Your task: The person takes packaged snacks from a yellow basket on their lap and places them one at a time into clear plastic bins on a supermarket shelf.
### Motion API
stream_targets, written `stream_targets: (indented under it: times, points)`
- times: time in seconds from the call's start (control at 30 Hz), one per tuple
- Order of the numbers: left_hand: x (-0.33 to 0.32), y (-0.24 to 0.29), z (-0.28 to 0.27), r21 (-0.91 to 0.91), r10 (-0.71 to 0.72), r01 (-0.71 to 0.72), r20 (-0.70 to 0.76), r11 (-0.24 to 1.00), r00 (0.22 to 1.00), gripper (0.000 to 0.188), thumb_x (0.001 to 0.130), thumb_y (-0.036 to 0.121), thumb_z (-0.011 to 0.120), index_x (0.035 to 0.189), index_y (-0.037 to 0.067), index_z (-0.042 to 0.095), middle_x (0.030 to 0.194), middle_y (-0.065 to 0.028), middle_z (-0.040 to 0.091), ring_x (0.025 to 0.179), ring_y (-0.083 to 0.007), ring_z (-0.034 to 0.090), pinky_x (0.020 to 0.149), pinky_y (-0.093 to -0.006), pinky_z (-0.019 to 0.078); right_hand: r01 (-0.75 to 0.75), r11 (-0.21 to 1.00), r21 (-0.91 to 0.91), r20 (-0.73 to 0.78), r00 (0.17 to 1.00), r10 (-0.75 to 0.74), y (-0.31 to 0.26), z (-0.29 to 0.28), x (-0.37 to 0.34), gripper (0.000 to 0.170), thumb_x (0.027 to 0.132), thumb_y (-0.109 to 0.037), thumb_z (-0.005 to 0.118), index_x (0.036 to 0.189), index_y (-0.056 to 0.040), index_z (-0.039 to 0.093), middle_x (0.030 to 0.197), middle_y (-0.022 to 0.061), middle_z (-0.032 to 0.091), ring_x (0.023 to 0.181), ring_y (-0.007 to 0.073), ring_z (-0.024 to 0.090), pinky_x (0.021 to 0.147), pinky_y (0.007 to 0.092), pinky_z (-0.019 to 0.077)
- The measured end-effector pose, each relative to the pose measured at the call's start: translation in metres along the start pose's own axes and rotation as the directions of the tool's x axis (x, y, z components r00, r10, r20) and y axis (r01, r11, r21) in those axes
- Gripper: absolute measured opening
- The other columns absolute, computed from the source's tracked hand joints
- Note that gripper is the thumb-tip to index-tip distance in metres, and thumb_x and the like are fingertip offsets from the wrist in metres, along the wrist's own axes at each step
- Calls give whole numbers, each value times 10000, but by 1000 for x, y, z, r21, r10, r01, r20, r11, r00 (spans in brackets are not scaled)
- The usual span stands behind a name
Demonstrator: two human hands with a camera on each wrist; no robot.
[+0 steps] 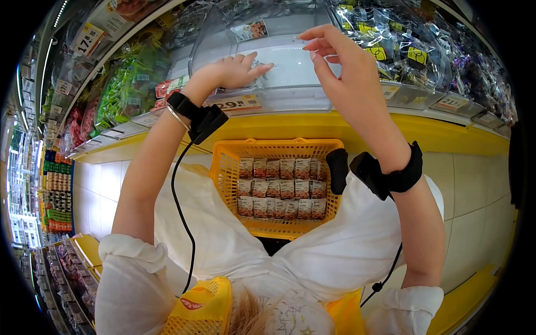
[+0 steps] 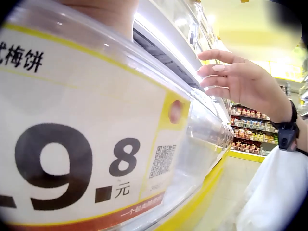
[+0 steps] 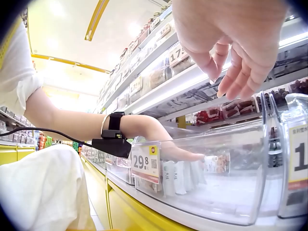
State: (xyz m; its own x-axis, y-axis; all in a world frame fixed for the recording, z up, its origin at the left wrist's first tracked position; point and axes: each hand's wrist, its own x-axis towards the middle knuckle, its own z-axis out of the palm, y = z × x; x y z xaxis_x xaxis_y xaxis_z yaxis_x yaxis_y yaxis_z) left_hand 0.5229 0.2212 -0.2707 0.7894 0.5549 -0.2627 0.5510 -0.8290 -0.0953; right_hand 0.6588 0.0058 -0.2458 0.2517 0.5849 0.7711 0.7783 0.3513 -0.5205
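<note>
My left hand (image 1: pixel 234 71) reaches into a clear plastic bin (image 1: pixel 304 96), fingers and thumb spread. In the right wrist view, small white packets (image 3: pixel 181 177) stand in a row against the bin's front wall, beside the left hand (image 3: pixel 168 143); whether it touches them I cannot tell. My right hand (image 1: pixel 350 66) hangs in the air above the bin's right side, fingers loosely bent, holding nothing; the left wrist view shows the same hand (image 2: pixel 245 84) empty. A yellow basket (image 1: pixel 279 144) between the knees holds several rows of small packets (image 1: pixel 273 190).
A price tag (image 3: pixel 146 164) is on the bin's front. Green-wrapped goods (image 1: pixel 131 84) fill a bin to the left, dark bagged goods (image 1: pixel 416 56) one to the right. A yellow ledge (image 1: pixel 268 127) runs below the bins; more shelves (image 1: pixel 58 279) stand at lower left.
</note>
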Motion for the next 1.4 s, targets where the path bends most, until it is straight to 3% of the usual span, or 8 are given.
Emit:
stream_targets:
  times: [0.1, 0.17, 0.27, 0.4, 0.47, 0.87, 1.17, 1.4]
  points:
    - [-5, 0, -4, -6, 5, -6, -28, 1000, 1000, 519, 1032, 427, 214, 1483, 200, 336, 1468, -234, 380, 1321, -404, 411, 1084, -467, 358, -8, 1000, -4, 6, 1000, 8, -1, 0, -1, 186, 841, 0, 543, 1019, -34, 582, 845, 134, 638, 758, 289, 626, 694, 377, 489]
    - [-6, -5, -11, -40, 258, -260, -51, 965, 965, 560, 1018, 451, 245, 1457, 129, 380, 1422, -236, 442, 1289, -394, 444, 1059, -454, 379, -18, 1000, -2, 20, 1000, 18, -2, 1, -1, 183, 839, -3, 542, 1016, -35, 581, 847, 133, 637, 754, 289, 624, 692, 381, 487]
    - [5, -11, -3, -275, 181, -203, -102, 940, 978, 531, 1018, 413, 263, 1413, 99, 427, 1330, -234, 527, 1207, -398, 504, 1001, -441, 418, -25, 1000, -6, 34, 999, 26, -1, 3, -3, 181, 836, -8, 541, 1010, -39, 578, 846, 131, 635, 751, 292, 621, 691, 388, 484]
    - [2, -10, -8, -221, 225, -254, -149, 942, 963, 526, 1020, 407, 252, 1361, 70, 467, 1241, -230, 586, 1120, -411, 544, 954, -435, 437, -10, 1000, -8, 33, 999, 10, 1, 5, -3, 183, 833, -12, 539, 1010, -45, 574, 838, 127, 631, 755, 304, 618, 695, 398, 481]
    - [-4, -2, -19, -320, 115, -132, -72, 938, 991, 701, 995, 569, 282, 1302, -8, 536, 1238, -251, 594, 1158, -402, 534, 1004, -394, 387, -4, 1000, -13, 34, 999, 5, 1, 5, -3, 183, 833, -12, 540, 1011, -44, 574, 837, 127, 629, 750, 305, 614, 691, 401, 478]
    - [4, -11, -5, -331, 128, -208, -247, 920, 961, 607, 1003, 521, 314, 1272, 41, 569, 1208, -221, 620, 1127, -409, 547, 977, -406, 411, -15, 1000, -19, 54, 998, 16, 1, 9, -3, 183, 838, -13, 541, 1016, -42, 568, 845, 126, 617, 704, 302, 585, 663, 402, 467]
    - [3, -13, -6, -196, 202, -232, -161, 953, 966, 545, 1027, 448, 285, 1325, 47, 504, 1237, -225, 596, 1122, -413, 539, 970, -402, 413, -21, 1000, -15, 60, 998, 22, 0, 9, -4, 177, 835, -4, 536, 1006, -39, 568, 839, 130, 617, 764, 318, 600, 691, 414, 470]
    - [12, -18, 0, -301, 142, -186, -163, 935, 976, 561, 1020, 470, 300, 1294, 40, 533, 1221, -229, 604, 1121, -404, 547, 968, -405, 409, -23, 999, -28, 60, 998, 24, 0, 9, -4, 178, 829, -4, 543, 1001, -39, 570, 846, 138, 623, 759, 327, 608, 689, 417, 478]
